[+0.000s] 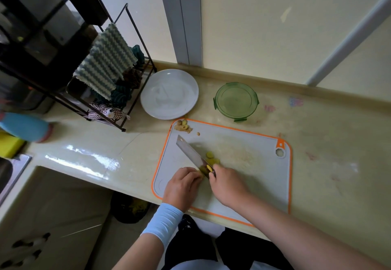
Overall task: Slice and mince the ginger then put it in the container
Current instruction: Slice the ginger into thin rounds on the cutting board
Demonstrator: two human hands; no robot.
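So the knobbly yellow piece of ginger (202,170) sat right between the 2 hands, toward the near-left part of the pale grey plastic cutting board with the orange rim (264,174). The left hand (183,185) had its fingers curled down over the ginger, pinning it, knuckles right up against the blade. The right hand (227,185) was wrapped tight round the handle of the broad steel cleaver-style knife (189,152). The handle was mostly hidden in the fist, and the blade angled off toward the board's far-left corner.

On the other side of the blade lay a few round yellow-green ginger slices (211,157), bunched together. A little heap of tan peel scraps (183,125) sat at that far-left corner. There was a small yellow spot on the blade by the handle, too blurry to read as a label.

Behind the board, on the glossy cream surface (328,153), were a round see-through green container with clip tabs (236,100) and, left of it, a round white plate (169,94). Further left, a fuzzy striped cloth (108,58) hung on a dark wire rack (123,129).
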